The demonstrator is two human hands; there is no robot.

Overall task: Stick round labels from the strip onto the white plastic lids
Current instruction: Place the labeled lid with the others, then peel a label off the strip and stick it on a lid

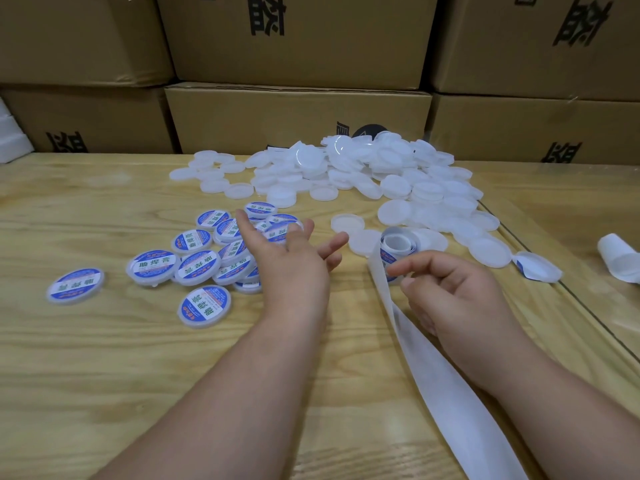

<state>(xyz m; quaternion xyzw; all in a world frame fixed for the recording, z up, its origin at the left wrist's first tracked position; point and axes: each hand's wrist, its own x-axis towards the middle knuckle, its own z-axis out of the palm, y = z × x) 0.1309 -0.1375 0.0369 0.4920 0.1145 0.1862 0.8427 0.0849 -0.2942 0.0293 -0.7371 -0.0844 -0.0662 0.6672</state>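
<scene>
Spreading its fingers wide, the left hand (294,261) hovers over the near edge of the labelled lids (199,268), its grip holding nothing. About a dozen of these blue-and-white lids can be counted; most overlap in a cluster, while one lies apart to the left (75,285) and one lies just in front of the cluster (204,306). The right hand (457,296) has its fingers curled, thumb and forefinger close together at the label strip (398,244); whether that narrow grip actually pinches the strip cannot be told. The strip is coiled just beyond the fingertips, and its bare white backing (446,382) trails toward the near right corner of the picture. The unlabelled white lids (346,168) form a heap, too many and too overlapped to count, at the far middle and right of the wooden surface (104,375). Open room lies along the near left of the surface and between the forearms. Cardboard boxes (298,116) wall off the far edge.
</scene>
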